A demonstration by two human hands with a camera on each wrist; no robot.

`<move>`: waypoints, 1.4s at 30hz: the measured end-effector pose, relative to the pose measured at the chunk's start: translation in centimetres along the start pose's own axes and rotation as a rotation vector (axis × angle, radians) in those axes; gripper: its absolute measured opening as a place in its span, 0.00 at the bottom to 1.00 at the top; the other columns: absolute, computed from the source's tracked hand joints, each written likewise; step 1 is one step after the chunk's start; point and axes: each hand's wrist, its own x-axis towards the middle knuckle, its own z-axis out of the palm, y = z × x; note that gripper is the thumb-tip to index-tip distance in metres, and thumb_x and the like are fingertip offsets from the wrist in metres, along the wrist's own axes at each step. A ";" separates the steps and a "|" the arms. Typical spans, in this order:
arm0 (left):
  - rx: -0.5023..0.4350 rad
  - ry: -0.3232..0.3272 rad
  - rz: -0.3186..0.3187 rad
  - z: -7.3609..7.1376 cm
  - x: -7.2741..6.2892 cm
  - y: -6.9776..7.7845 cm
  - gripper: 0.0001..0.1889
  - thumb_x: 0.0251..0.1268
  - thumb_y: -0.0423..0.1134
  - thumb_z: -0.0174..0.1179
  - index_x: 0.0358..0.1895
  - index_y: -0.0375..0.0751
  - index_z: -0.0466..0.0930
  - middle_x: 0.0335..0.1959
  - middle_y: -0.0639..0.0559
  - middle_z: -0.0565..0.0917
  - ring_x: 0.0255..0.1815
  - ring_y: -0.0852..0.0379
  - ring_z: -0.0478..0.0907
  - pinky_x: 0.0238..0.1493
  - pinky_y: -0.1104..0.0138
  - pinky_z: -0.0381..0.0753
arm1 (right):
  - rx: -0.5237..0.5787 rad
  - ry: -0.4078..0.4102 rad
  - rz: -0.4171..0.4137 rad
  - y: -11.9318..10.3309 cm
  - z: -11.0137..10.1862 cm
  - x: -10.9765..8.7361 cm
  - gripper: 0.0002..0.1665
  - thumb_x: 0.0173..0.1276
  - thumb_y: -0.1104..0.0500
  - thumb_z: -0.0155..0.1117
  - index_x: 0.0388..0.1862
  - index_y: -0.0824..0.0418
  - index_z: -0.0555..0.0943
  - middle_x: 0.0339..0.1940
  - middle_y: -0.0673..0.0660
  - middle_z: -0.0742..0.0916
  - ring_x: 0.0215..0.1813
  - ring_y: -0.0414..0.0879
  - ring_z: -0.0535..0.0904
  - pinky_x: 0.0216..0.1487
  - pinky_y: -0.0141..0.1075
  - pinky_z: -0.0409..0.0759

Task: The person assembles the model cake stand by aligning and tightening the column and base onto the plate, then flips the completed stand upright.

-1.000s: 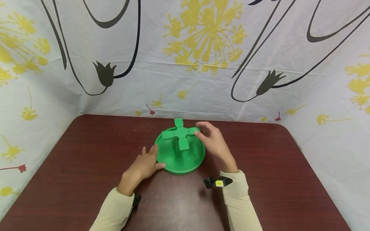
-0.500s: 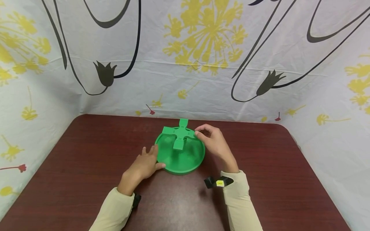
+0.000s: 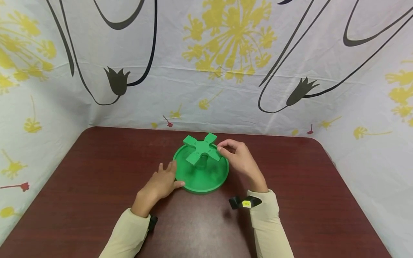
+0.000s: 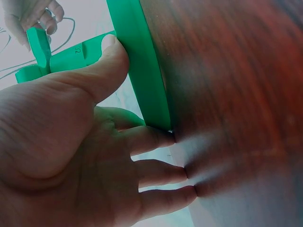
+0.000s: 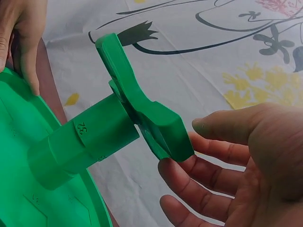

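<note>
A round green tray [image 3: 200, 184] with a raised rim sits on the table, and a thick post [image 5: 75, 146] marked with numbers rises from its middle. A green four-armed cross piece [image 3: 202, 147] tops the post, its arms standing diagonally in the head view. At the tray's left side is my left hand [image 3: 161, 183], thumb over the rim and straight fingers outside it, fingertips on the table. My right hand [image 3: 240, 157] is at the right of the cross; in the right wrist view its bent fingers [image 5: 184, 177] touch one arm's end while the thumb stands slightly apart.
A dark red-brown table [image 3: 200, 225] with rounded back corners carries the tray. White cloth [image 3: 193, 71] with yellow and dark floral prints hangs behind and at both sides. Black wrist cameras [image 3: 245, 203] are strapped near the cream sleeves.
The cross piece has turned clockwise on its post, from nearly upright arms to diagonal ones. My right fingers have drawn slightly inward; my left hand and the tray have kept their place.
</note>
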 end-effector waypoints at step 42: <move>0.001 0.002 0.008 0.1 -0.3 0.0 0.44 0.72 0.48 0.59 0.77 0.26 0.45 0.77 0.28 0.54 0.77 0.24 0.42 0.70 0.34 0.54 | 0.123 0.187 0.024 0.0 -0.7 -0.3 0.10 0.72 0.60 0.63 0.48 0.62 0.84 0.41 0.62 0.86 0.41 0.48 0.82 0.42 0.39 0.80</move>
